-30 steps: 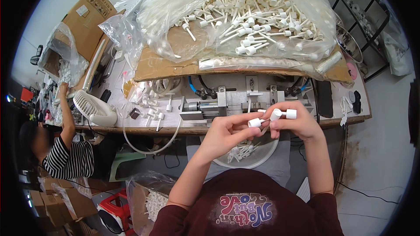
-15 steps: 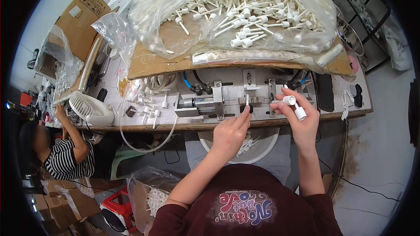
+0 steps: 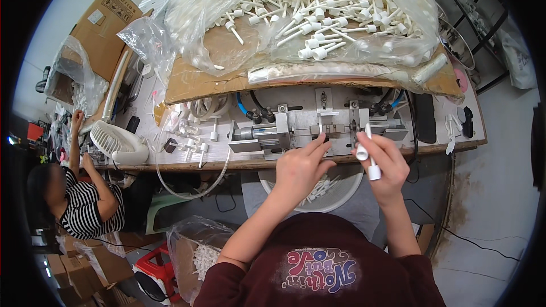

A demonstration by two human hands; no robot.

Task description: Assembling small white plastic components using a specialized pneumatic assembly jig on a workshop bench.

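My left hand is at the middle of a metal fixture on the bench. Its thumb stands apart from the fingers, and the fingertips touch or nearly touch a white stem set upright there. My right hand, to the right of it, pinches white plastic caps with thin stems. Two cap ends show: one cap by the fingertips and another cap hanging below. Metal air cylinders, one on the left and one on the right, flank the fixture.
A cardboard sheet above the fixture bears a plastic bag full of capped stems. A white basin with stems sits on my lap. A small white fan and loose capped stems lie left. A co-worker sits further left.
My left thumb has spread away from the fingers at the fixture. My right hand has shifted slightly left and down, turning the held capped stems more upright. The co-worker's arms have moved.
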